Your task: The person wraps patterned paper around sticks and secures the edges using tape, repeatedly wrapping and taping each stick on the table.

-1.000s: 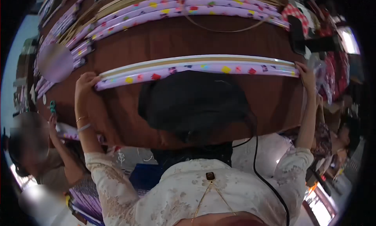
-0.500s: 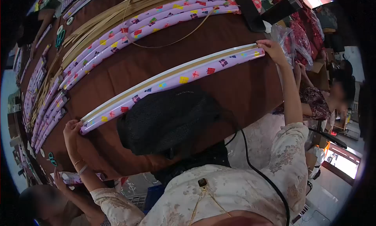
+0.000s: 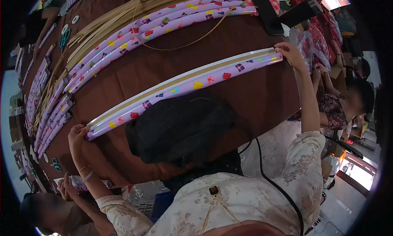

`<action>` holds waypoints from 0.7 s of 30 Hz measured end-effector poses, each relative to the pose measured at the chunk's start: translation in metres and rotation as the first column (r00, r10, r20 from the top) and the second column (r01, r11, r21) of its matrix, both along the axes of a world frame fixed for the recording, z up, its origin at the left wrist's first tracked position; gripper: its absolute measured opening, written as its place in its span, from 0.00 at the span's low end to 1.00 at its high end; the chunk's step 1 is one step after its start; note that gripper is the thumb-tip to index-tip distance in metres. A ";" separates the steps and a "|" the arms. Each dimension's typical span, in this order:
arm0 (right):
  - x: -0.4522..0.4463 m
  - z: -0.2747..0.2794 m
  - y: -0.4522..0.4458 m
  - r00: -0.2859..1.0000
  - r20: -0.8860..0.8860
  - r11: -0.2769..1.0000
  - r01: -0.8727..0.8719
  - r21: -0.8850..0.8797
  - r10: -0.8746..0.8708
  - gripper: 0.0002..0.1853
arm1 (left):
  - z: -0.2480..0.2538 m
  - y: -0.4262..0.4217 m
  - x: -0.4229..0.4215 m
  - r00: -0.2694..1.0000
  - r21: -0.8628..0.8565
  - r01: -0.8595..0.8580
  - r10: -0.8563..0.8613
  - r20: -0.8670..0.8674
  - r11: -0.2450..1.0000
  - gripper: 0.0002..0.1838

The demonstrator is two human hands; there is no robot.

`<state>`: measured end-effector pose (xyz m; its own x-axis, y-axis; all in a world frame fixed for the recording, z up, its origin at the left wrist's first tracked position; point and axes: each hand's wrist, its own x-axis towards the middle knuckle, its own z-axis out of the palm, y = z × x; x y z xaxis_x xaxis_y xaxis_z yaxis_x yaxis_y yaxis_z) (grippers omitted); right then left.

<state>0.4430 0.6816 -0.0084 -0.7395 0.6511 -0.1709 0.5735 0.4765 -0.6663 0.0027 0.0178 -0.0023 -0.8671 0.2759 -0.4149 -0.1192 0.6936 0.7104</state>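
As left hand (image 3: 77,135), right hand (image 3: 292,57) hold ends, roll (image 3: 187,87) (purple) between.

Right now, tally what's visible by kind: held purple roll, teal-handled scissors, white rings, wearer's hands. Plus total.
Held purple roll: 1
Teal-handled scissors: 2
White rings: 3
Wearer's hands: 2
Total: 8

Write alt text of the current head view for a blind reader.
A person's left hand and right hand hold opposite ends of a long, glossy lilac roll printed with colourful gifts, over a brown cloth. Similar rolls and flat tan strips lie beyond; a black mesh object appears nearer.
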 end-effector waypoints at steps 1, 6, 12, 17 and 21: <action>0.001 -0.002 0.002 1.000 0.007 1.000 0.016 0.011 -0.016 0.12 | -0.002 -0.003 -0.003 1.000 -0.024 0.023 -0.024 -0.002 0.999 0.12; -0.002 -0.001 0.001 0.999 -0.028 0.997 0.039 -0.061 -0.041 0.10 | 0.004 0.003 -0.003 0.998 -0.132 0.050 -0.054 -0.034 0.990 0.12; -0.005 0.006 -0.004 0.999 0.015 0.998 0.051 -0.036 -0.050 0.09 | 0.002 0.001 -0.006 0.999 -0.109 0.042 -0.041 0.011 0.993 0.13; -0.009 0.010 -0.005 0.998 0.005 0.998 0.055 0.022 -0.055 0.10 | 0.007 0.007 -0.001 0.999 -0.124 0.032 -0.030 0.017 0.992 0.13; -0.011 0.016 -0.005 0.996 0.083 0.998 0.040 0.042 -0.044 0.10 | 0.011 0.012 0.004 1.000 -0.114 0.014 -0.015 -0.007 0.993 0.13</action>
<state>0.4316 0.6769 0.0078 -0.6955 0.6888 -0.2044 0.6467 0.4762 -0.5958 0.0069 0.0299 0.0088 -0.8667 0.2399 -0.4374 -0.1032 0.7716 0.6277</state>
